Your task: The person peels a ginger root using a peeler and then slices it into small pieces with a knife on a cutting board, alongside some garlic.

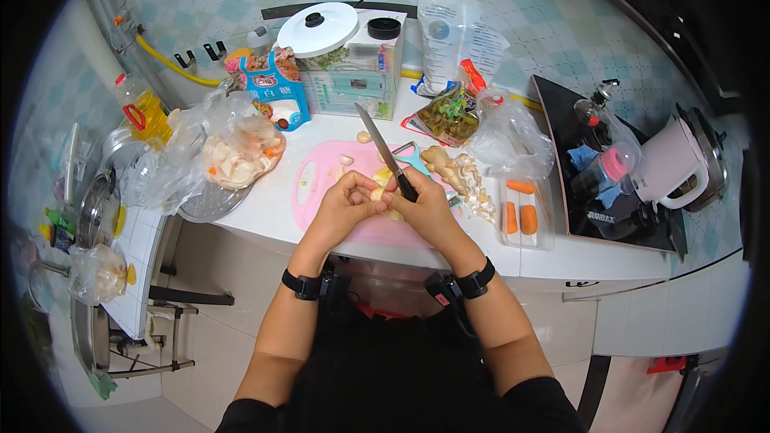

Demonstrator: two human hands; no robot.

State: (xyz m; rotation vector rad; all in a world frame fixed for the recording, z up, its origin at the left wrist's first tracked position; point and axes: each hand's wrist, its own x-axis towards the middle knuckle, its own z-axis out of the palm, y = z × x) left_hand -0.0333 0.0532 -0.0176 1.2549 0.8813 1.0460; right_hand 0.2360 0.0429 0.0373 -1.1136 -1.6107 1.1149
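Over a pink cutting board, my left hand pinches a garlic clove between thumb and fingers. The kitchen knife is in my right hand, its blade pointing up and away from me. My right thumb meets the clove too. Pale pieces lie on the board beneath, partly hidden by my hands. One loose clove rests at the board's far side, and another clove lies at its far edge. Just beyond my right hand are a light-blue peeler, a ginger root and garlic skins.
At right, a clear tray holds carrot pieces, beside a black cooktop bearing a pink kettle. Behind the board stand a carton and a bag of pickled vegetables. Left is a plastic bag of cut food.
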